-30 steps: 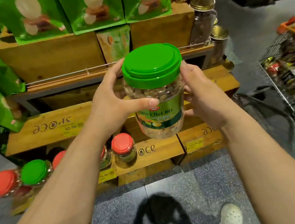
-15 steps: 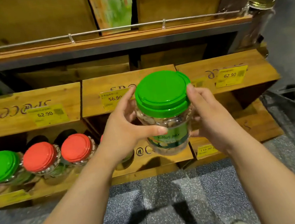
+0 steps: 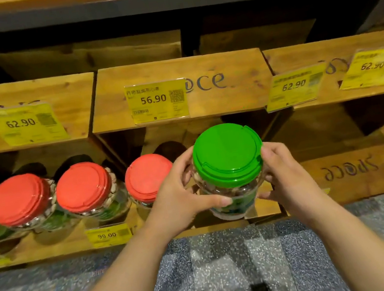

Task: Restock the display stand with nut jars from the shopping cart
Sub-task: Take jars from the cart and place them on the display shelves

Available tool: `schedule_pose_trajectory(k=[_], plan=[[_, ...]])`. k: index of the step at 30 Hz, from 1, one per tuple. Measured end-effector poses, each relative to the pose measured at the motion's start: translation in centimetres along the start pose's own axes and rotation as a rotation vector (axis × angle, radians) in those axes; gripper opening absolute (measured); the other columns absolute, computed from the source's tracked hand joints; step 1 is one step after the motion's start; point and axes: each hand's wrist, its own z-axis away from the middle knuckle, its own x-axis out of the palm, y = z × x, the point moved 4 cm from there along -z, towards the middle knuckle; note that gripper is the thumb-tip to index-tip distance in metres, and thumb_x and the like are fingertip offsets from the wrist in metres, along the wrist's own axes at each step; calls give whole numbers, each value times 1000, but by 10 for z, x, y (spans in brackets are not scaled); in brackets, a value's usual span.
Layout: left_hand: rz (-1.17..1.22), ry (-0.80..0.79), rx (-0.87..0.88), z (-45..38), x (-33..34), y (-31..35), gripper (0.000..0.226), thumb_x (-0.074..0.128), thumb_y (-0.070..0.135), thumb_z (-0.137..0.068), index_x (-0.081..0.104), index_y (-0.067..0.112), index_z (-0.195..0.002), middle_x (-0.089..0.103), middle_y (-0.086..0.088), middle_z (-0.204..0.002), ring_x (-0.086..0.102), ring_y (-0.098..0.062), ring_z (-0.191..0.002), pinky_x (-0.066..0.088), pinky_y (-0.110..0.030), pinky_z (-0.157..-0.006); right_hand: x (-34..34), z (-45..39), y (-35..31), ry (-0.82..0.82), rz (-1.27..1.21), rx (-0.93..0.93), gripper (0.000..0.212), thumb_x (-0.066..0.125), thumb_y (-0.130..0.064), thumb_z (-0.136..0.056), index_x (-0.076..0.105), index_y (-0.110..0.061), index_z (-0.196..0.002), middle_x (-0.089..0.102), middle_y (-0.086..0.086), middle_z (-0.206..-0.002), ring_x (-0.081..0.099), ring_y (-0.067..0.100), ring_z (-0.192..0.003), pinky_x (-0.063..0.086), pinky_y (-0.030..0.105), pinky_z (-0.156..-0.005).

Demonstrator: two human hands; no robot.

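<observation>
Both hands, left hand (image 3: pixel 177 200) and right hand (image 3: pixel 286 177), are clasped around the green-lidded jar (image 3: pixel 228 164), held at the lowest shelf (image 3: pixel 358 173); base contact apparently unmade. Lowering beside the red-lidded jar (image 3: pixel 148 176) is required.

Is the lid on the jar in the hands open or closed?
Closed. The green lid sits flat and fully over the mouth of the jar; no gap shows.
</observation>
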Motion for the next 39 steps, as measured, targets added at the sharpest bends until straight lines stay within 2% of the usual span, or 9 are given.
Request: schedule_pose_trajectory(k=[3, 9, 14, 22, 25, 31, 34, 36, 39], plan=[[-18, 19, 4, -10, -5, -27, 113, 99, 20, -46, 43, 36, -143, 62, 9, -140, 54, -11, -135, 43, -46, -114, 5, -23, 21, -3, -12, -15, 64, 66, -75, -60, 58, -38, -112, 70, -18, -99, 63, 9, -102, 55, 45, -80], [-75, 14, 32, -30, -12, -60, 112, 102, 35, -47, 42, 52, -141, 57, 15, -143, 49, -11, -138, 35, -56, -117, 8, -57, 55, -40, -56, 0, 61, 71, -63, -57, 58, -34, -109, 73, -15, -96, 65, 12, -99, 54, 49, -85], [-150, 35, 72, -36, -12, -70, 115, 100, 39, -50, 37, 59, -144, 48, 15, -151, 44, -7, -141, 37, -45, -118, 11, -73, 68, -57, -127, -5, 39, 75, -54, -62, 62, -38, -95, 73, -11, -100, 66, 15, -97, 52, 37, -68], [-154, 68, 99, -35, -21, -73, 114, 101, 32, -48, 42, 54, -144, 50, 13, -150, 46, -7, -140, 39, -45, -117, 20, -77, 73, -87, -161, -15, 54, 90, -62, -45, 66, -41, -88, 72, -4, -107, 68, 15, -96, 53, 35, -64], [-139, 80, 81, -30, -29, -75, 116, 101, 29, -48, 42, 50, -145, 49, 8, -150, 47, -8, -139, 41, -43, -116, 29, -79, 73, -98, -156, -4, 41, 85, -56, -52, 67, -42, -86, 73, -5, -104, 67, 16, -98, 53, 36, -67], [-193, 63, 71, -28, -39, -76, 118, 100, 34, -52, 37, 41, -152, 49, 12, -149, 47, -9, -139, 41, -43, -115, 36, -81, 77, -126, -144, -21, 68, 90, -73, -37, 66, -40, -91, 73, -2, -106, 69, 19, -97, 53, 39, -70], [-222, 59, 48, -30, -35, -78, 120, 99, 39, -50, 34, 44, -151, 47, 19, -149, 43, -3, -140, 38, -42, -118, 34, -81, 75, -132, -141, -52, 67, 92, -59, -51, 61, -32, -105, 74, -1, -97, 70, 14, -85, 54, 30, -62], [-197, 47, 20, -31, -34, -81, 121, 101, 34, -49, 31, 48, -146, 49, 31, -143, 42, 5, -139, 36, -40, -120, 34, -81, 74, -126, -154, -71, 52, 81, -39, -69, 56, -23, -112, 75, -3, -91, 72, 12, -80, 55, 26, -60], [-159, 34, -15, -32, -32, -85, 126, 97, 32, -47, 21, 43, -147, 43, 39, -139, 39, 9, -139, 35, -39, -120, 35, -84, 75, -107, -149, -70, 43, 71, -32, -75, 55, -22, -114, 76, -4, -95, 73, 12, -87, 56, 30, -68]])
